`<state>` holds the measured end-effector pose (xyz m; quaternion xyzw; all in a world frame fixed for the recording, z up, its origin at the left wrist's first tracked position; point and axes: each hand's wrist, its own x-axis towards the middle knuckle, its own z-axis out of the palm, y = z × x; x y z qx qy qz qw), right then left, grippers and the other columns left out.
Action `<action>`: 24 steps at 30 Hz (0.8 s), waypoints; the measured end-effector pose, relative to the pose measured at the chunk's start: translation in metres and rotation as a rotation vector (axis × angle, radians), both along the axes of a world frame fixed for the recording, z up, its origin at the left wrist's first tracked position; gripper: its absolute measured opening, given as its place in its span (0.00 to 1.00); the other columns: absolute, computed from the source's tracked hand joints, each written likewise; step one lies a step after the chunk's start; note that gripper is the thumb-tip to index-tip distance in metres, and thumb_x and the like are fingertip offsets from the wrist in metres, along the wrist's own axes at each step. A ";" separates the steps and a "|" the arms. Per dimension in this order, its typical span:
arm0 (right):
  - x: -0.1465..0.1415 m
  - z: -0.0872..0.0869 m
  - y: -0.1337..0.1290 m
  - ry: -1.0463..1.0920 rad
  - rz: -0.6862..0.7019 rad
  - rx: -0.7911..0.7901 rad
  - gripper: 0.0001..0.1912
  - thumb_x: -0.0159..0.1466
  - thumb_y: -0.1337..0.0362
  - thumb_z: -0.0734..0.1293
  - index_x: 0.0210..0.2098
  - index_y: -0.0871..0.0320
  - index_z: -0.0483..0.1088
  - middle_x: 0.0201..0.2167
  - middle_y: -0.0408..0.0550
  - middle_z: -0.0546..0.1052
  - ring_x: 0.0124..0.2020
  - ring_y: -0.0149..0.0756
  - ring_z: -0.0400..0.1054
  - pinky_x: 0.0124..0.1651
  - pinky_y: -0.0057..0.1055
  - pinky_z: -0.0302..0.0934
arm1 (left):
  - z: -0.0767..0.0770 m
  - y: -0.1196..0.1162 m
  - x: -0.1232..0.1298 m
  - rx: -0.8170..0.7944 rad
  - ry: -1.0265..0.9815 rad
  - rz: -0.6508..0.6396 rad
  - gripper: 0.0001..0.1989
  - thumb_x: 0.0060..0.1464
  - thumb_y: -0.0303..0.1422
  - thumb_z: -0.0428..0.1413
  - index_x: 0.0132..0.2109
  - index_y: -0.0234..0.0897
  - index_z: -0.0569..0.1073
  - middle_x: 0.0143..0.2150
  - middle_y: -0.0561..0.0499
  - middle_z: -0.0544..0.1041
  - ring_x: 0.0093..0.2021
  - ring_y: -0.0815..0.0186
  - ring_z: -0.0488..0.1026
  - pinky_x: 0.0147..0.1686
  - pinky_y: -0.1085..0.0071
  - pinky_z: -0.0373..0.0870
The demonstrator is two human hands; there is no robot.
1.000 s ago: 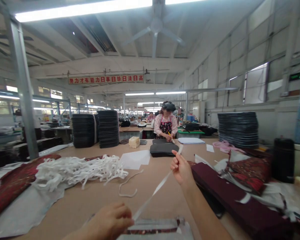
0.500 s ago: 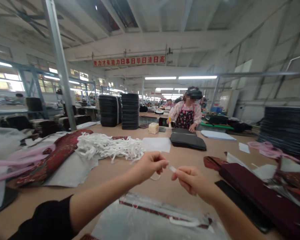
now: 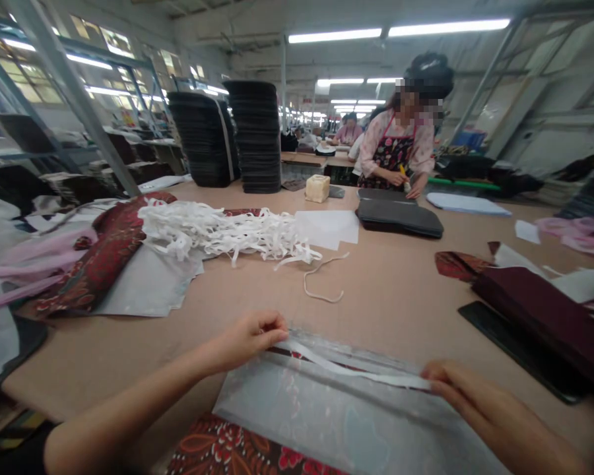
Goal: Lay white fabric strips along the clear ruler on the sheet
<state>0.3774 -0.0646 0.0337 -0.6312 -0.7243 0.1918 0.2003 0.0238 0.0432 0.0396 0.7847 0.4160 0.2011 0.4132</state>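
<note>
A white fabric strip (image 3: 357, 373) runs between my two hands, sagging slightly in the middle. My left hand (image 3: 264, 333) pinches one end, and my right hand (image 3: 458, 386) has the other end between thumb and fingers. Beneath the strip lies a piece of fabric with a pale grey backing sheet (image 3: 297, 399); the strip follows its far edge, where a narrow band of dark red pattern shows. Closer to me, a red floral fabric (image 3: 228, 448) sticks out from under the sheet. Whether the strip touches the sheet along its whole length, I cannot tell.
A heap of white strips (image 3: 218, 234) lies beyond my left hand, with a loose cord (image 3: 321, 298) to its right. Maroon fabric (image 3: 539, 316) and a black panel (image 3: 519, 349) are at right. Across the table (image 3: 396, 284), a co-worker (image 3: 400, 148) bends over dark panels (image 3: 398, 218).
The view has tilted down. My hands were close together in the air over the table; now they are lowered to the grey-backed fabric and spread apart, with the white strip stretched between them.
</note>
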 end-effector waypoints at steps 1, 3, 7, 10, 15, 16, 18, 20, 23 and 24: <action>-0.006 -0.007 0.001 -0.017 0.021 0.011 0.14 0.61 0.53 0.56 0.32 0.50 0.70 0.31 0.48 0.76 0.32 0.41 0.70 0.35 0.33 0.64 | -0.006 -0.003 0.000 0.053 0.050 -0.046 0.10 0.56 0.36 0.48 0.31 0.35 0.69 0.29 0.53 0.71 0.31 0.67 0.66 0.32 0.72 0.62; -0.014 -0.018 0.003 -0.045 0.073 0.032 0.14 0.62 0.56 0.55 0.36 0.50 0.70 0.35 0.49 0.76 0.37 0.41 0.70 0.39 0.34 0.64 | -0.018 -0.008 0.002 0.187 0.142 -0.116 0.10 0.59 0.34 0.44 0.35 0.36 0.67 0.33 0.51 0.71 0.34 0.66 0.66 0.35 0.71 0.63; -0.018 -0.032 0.007 -0.142 0.079 0.078 0.14 0.63 0.58 0.54 0.30 0.52 0.68 0.30 0.49 0.74 0.33 0.42 0.68 0.37 0.37 0.62 | -0.038 -0.012 0.005 0.523 0.328 -0.152 0.11 0.60 0.31 0.42 0.34 0.35 0.66 0.32 0.49 0.69 0.33 0.63 0.63 0.36 0.66 0.61; -0.015 -0.035 0.011 -0.181 0.040 0.037 0.14 0.63 0.57 0.53 0.27 0.52 0.66 0.27 0.49 0.73 0.30 0.42 0.67 0.34 0.37 0.61 | -0.045 -0.010 0.009 0.641 0.421 -0.137 0.11 0.61 0.30 0.41 0.34 0.35 0.66 0.30 0.49 0.69 0.32 0.63 0.63 0.35 0.65 0.60; -0.017 -0.035 0.017 -0.182 -0.023 -0.034 0.15 0.63 0.58 0.51 0.27 0.53 0.63 0.26 0.48 0.72 0.29 0.40 0.67 0.32 0.34 0.58 | -0.050 -0.008 0.018 0.708 0.482 -0.137 0.12 0.61 0.29 0.40 0.34 0.35 0.66 0.31 0.48 0.70 0.32 0.62 0.64 0.34 0.66 0.60; -0.019 -0.035 0.017 -0.198 -0.035 -0.030 0.14 0.63 0.58 0.51 0.27 0.53 0.63 0.26 0.48 0.73 0.29 0.40 0.67 0.32 0.34 0.57 | -0.052 -0.007 0.020 0.728 0.493 -0.157 0.12 0.61 0.28 0.40 0.35 0.35 0.66 0.31 0.48 0.70 0.32 0.62 0.65 0.35 0.65 0.60; -0.022 -0.036 0.018 -0.236 -0.053 -0.022 0.14 0.63 0.59 0.51 0.28 0.53 0.63 0.27 0.49 0.73 0.29 0.41 0.68 0.32 0.34 0.56 | -0.054 -0.007 0.023 0.753 0.510 -0.191 0.12 0.61 0.28 0.40 0.35 0.35 0.66 0.30 0.47 0.70 0.32 0.60 0.65 0.35 0.64 0.60; -0.023 -0.038 0.019 -0.271 -0.062 -0.017 0.13 0.64 0.59 0.51 0.29 0.54 0.63 0.27 0.49 0.74 0.30 0.42 0.68 0.32 0.33 0.55 | -0.055 -0.005 0.026 0.748 0.512 -0.205 0.11 0.61 0.29 0.40 0.34 0.35 0.66 0.29 0.47 0.71 0.31 0.60 0.66 0.34 0.65 0.60; -0.022 -0.039 0.019 -0.283 -0.072 -0.019 0.13 0.64 0.59 0.51 0.30 0.54 0.63 0.26 0.49 0.74 0.28 0.42 0.68 0.30 0.32 0.53 | -0.052 -0.002 0.027 0.719 0.499 -0.207 0.10 0.60 0.29 0.41 0.35 0.36 0.65 0.26 0.49 0.72 0.27 0.63 0.67 0.29 0.69 0.60; -0.022 -0.037 0.019 -0.269 -0.073 -0.026 0.13 0.64 0.60 0.51 0.31 0.54 0.63 0.26 0.49 0.74 0.28 0.42 0.68 0.30 0.32 0.53 | -0.049 -0.001 0.027 0.710 0.491 -0.207 0.09 0.60 0.29 0.41 0.36 0.36 0.65 0.26 0.49 0.72 0.26 0.64 0.67 0.27 0.70 0.59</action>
